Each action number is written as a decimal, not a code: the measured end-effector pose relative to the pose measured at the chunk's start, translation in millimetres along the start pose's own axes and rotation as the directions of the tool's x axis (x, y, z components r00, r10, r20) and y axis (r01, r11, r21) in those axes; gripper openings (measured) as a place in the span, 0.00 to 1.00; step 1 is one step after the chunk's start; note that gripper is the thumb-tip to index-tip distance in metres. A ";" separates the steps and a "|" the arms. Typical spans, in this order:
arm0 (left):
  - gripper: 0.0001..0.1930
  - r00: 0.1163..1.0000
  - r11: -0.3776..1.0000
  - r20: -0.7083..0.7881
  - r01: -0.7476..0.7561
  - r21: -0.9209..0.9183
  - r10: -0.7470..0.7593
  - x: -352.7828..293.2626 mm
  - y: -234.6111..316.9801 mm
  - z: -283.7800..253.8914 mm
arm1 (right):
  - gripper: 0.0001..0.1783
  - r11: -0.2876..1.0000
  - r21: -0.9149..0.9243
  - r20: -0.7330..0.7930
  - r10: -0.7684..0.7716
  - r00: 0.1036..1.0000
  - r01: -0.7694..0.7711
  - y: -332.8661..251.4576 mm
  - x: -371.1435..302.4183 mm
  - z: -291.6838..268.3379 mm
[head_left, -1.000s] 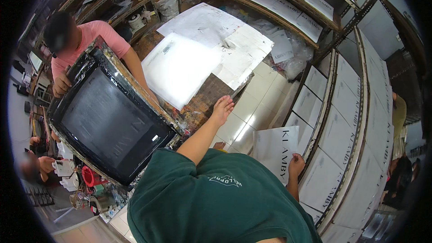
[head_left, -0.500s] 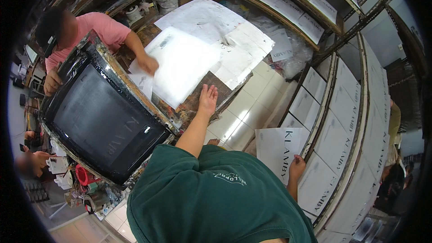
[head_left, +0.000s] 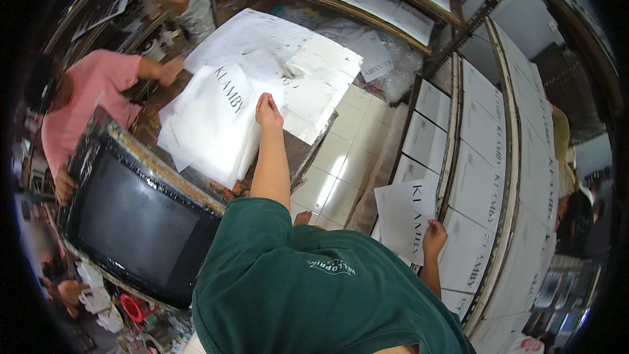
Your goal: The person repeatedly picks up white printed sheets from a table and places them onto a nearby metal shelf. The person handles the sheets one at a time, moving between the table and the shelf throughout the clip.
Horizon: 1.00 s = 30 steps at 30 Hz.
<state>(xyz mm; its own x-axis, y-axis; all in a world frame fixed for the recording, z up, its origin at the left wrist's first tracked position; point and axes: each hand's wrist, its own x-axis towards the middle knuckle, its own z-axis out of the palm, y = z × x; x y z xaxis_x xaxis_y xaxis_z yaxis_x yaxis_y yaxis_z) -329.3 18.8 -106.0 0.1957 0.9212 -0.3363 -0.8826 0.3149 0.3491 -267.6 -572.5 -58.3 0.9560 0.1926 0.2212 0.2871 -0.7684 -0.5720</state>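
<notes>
- The right hand [head_left: 434,239] has its grip pinched on the margin of a white lettered sheet [head_left: 394,213]; the sheet extends to the left of the fingers, beside the drying rack [head_left: 451,124].
- The left hand [head_left: 269,111] reaches over the worktop [head_left: 300,151], fingers drawn together, at the right edge of a printed white page [head_left: 206,121].
- Whether the left grip pinches that page or merely meets its edge, I cannot tell.
- The page lies to the left of this grip, on top of the white stack on the worktop.
- A co-worker in a pink shirt [head_left: 95,101] rests one hand on the dark screen frame [head_left: 134,223]; the other hand is near the page's upper left side.
</notes>
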 end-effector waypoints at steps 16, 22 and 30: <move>0.16 0.934 -0.876 0.355 -0.143 0.460 0.034 118.9 33.9 40.5 | 0.08 0.976 -0.043 0.030 0.215 0.976 -0.214 -29.2 -63.7 -15.2; 0.06 0.866 -0.925 0.499 -0.214 0.314 -0.031 163.0 18.4 31.6 | 0.08 0.979 -0.121 0.033 0.168 0.985 -0.163 -54.9 -64.6 -17.2; 0.20 0.631 -0.796 0.681 -0.594 0.116 -0.372 166.1 3.1 68.9 | 0.11 0.932 -0.138 -0.141 0.316 0.938 -0.334 -55.0 -90.5 -26.2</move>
<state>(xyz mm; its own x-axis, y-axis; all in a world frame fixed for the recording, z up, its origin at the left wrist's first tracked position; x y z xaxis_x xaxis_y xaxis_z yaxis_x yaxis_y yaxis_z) -270.1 188.6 -100.5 0.7425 0.6200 0.2536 0.6360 -0.7713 0.0234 -371.5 -563.6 -26.1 0.9794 -0.1477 0.1381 -0.0601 -0.8648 -0.4985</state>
